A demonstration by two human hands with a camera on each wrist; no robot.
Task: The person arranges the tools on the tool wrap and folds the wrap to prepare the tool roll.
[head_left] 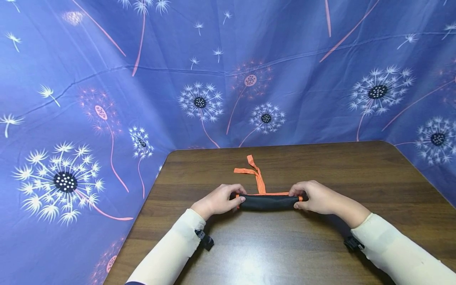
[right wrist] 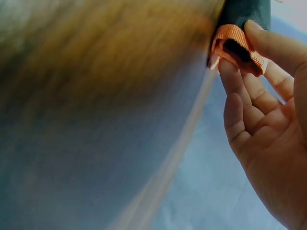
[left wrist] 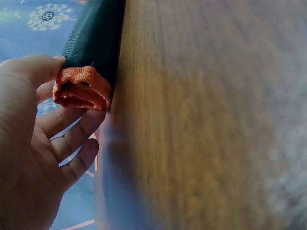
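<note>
A dark rolled-up cloth (head_left: pixel 268 203) with orange edging lies crosswise on the table. Two orange tie ribbons (head_left: pixel 261 184) stretch from its far side toward the back. My left hand (head_left: pixel 220 201) pinches the left end, thumb on the near side and fingers behind. At the opposite end my right hand (head_left: pixel 314 196) grips the roll between thumb and fingers. Both wrist views look into the roll's ends, where folded orange trim (left wrist: pixel 82 89) shows on the left and similar orange trim (right wrist: pixel 238 48) on the right.
The brown wooden table (head_left: pixel 199 170) has rounded back corners. Behind it and along the left hangs a blue curtain (head_left: pixel 160 103) printed with dandelions. A small black clip-like device (head_left: pixel 204 239) sits at the left wrist, another black device (head_left: pixel 354 243) at the right.
</note>
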